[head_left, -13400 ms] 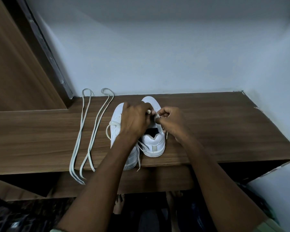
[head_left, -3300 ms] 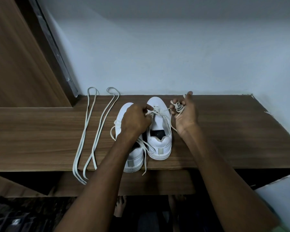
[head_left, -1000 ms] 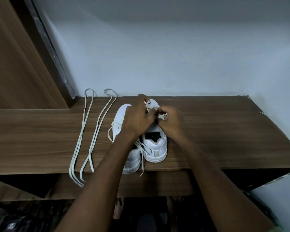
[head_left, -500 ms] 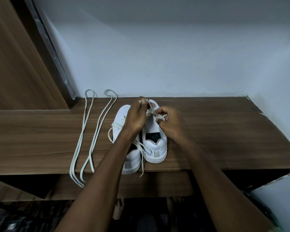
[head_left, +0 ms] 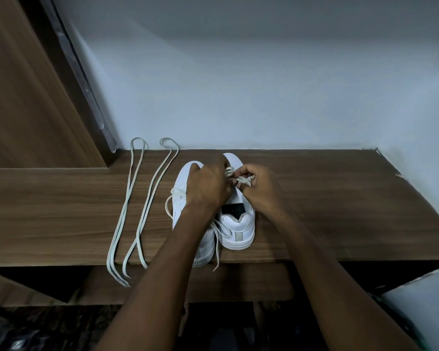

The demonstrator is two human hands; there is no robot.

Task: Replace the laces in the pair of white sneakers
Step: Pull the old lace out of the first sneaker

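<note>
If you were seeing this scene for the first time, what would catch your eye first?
Two white sneakers stand side by side, heels toward the viewer, at the front edge of a wooden shelf. Above them the left hand and right hand meet, pinching a bunched lace over the right-side shoe. To the left, two loose laces lie folded in long loops, ends hanging past the edge.

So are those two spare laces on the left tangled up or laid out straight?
Laid out straight. The two spare laces lie folded double, side by side on the wooden shelf, loops toward the wall, ends hanging over the front edge.
</note>
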